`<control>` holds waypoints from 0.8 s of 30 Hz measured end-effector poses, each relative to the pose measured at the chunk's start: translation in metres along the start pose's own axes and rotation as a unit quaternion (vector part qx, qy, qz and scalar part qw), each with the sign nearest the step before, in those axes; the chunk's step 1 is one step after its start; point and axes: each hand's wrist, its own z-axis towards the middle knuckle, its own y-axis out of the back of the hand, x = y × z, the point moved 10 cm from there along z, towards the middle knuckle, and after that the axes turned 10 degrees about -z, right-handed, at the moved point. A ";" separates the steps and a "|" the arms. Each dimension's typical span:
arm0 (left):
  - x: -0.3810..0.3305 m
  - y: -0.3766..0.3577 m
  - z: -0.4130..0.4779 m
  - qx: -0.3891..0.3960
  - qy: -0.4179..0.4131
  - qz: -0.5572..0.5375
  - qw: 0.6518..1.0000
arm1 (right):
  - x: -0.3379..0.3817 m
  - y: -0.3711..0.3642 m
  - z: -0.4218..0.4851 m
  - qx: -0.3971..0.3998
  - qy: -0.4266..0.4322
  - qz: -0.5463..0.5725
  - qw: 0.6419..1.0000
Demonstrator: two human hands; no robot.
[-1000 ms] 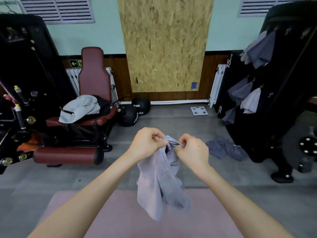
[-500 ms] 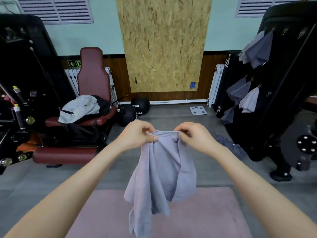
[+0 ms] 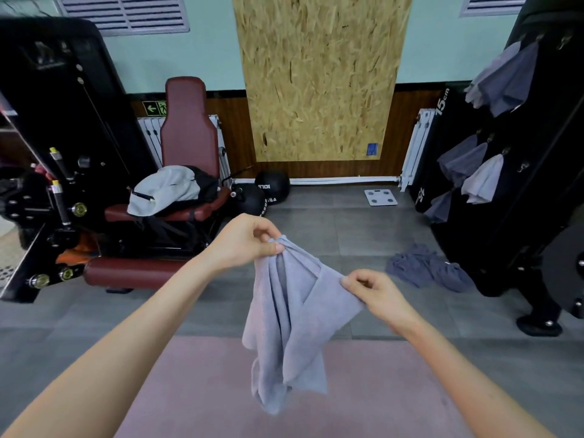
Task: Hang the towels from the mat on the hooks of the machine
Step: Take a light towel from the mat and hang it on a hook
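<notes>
Seen from the head camera, the person is holding a pale lilac-grey terry towel up in the air with both hands. The left hand is pinching a bunched top corner between thumb and curled fingers. The right hand, lower and to the right, is gripping the towel's other upper edge with its fingers folded round the cloth. The towel is drooping in loose folds between them, its lower end dangling over the far edge of the pink rectangular floor mat; whether it is touching the mat cannot be told.

A crumpled dark grey towel is lying on the grey tiled floor beyond the mat's far right corner, just beside the foot of the tall black weight machine. Four grey towels are hanging on that machine's side, and a small metal hook is showing bare beside them.

At the left, a grey-and-white bag is resting on a maroon padded seat, with two black medicine balls near the wall.
</notes>
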 end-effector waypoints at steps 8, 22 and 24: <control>0.029 0.008 0.003 -0.016 0.018 0.039 0.999 | 0.028 0.050 -0.001 -0.123 0.020 -0.061 0.990; -0.009 -0.045 0.001 0.051 -0.050 0.007 0.997 | 0.077 -0.033 0.024 0.017 0.071 -0.261 0.962; -0.013 -0.046 0.001 0.057 -0.054 -0.001 0.997 | 0.074 -0.031 0.025 0.002 0.069 -0.233 0.970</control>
